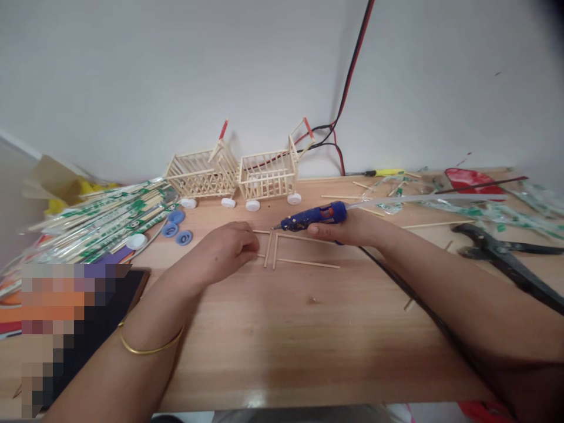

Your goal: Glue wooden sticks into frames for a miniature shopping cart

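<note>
My right hand [348, 228] is closed around a blue glue gun [314, 216], whose nozzle points left at thin wooden sticks [304, 262] laid out flat on the wooden table [282, 341]. A clear glue stick [396, 201] pokes out of the gun's back. My left hand [231, 247] rests on the table with fingers curled, pinching the left ends of the sticks. A gold bangle [147, 350] sits on my left wrist.
Two small stick-built carts [200, 174] [268, 174] with white wheels stand by the wall. Packs of chopsticks [106, 218] and blue and white bottle caps [176, 226] lie at left. Black pliers [506, 258], wrappers and a yellow tool [383, 173] lie at right. Red and black wires [348, 88] hang down the wall.
</note>
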A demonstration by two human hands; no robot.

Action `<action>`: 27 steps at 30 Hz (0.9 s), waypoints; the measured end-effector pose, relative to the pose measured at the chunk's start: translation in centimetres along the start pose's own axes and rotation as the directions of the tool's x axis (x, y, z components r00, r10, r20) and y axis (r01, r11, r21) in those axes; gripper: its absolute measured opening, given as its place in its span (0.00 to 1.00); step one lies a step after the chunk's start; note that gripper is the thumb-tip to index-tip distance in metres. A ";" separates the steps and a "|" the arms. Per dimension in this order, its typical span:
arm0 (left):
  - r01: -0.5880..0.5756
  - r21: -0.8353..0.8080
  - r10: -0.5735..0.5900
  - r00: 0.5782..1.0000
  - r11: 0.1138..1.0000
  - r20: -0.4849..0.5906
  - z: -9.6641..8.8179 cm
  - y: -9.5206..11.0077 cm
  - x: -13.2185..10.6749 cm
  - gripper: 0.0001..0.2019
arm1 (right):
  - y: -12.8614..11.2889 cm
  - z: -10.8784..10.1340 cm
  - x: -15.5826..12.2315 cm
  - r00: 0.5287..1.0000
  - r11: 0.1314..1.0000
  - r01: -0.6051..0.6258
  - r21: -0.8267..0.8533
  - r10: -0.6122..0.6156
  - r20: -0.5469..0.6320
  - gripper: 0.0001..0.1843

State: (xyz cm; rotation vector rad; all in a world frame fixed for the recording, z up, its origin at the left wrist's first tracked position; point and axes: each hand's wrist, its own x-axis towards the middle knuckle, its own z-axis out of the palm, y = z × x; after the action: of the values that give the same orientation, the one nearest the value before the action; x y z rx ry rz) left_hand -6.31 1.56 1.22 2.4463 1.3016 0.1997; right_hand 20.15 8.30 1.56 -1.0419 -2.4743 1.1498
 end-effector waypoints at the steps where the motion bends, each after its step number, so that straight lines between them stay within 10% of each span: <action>1: 0.011 -0.004 -0.011 1.000 1.000 -0.002 -0.1 0.1 0.0 0.07 | -0.1 -0.2 -0.2 1.000 0.999 -0.006 -0.045 0.006 -0.012 0.24; 12: 0.146 -0.063 -0.157 0.961 0.987 -0.230 -1.1 -0.5 -0.4 0.10 | -0.7 -3.5 -5.1 0.987 0.861 -0.158 -0.484 0.116 -0.115 0.17; 27: 0.201 -0.044 -0.206 0.953 0.979 -0.220 -1.8 0.1 -0.9 0.10 | 7.1 -4.2 -12.7 0.937 0.868 -0.341 -0.362 0.281 -0.207 0.21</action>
State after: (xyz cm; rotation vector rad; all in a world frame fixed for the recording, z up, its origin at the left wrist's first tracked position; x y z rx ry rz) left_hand -7.27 1.23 2.93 2.3028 1.6268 0.4431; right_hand 34.92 5.18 0.30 -1.6252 -2.5343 0.6147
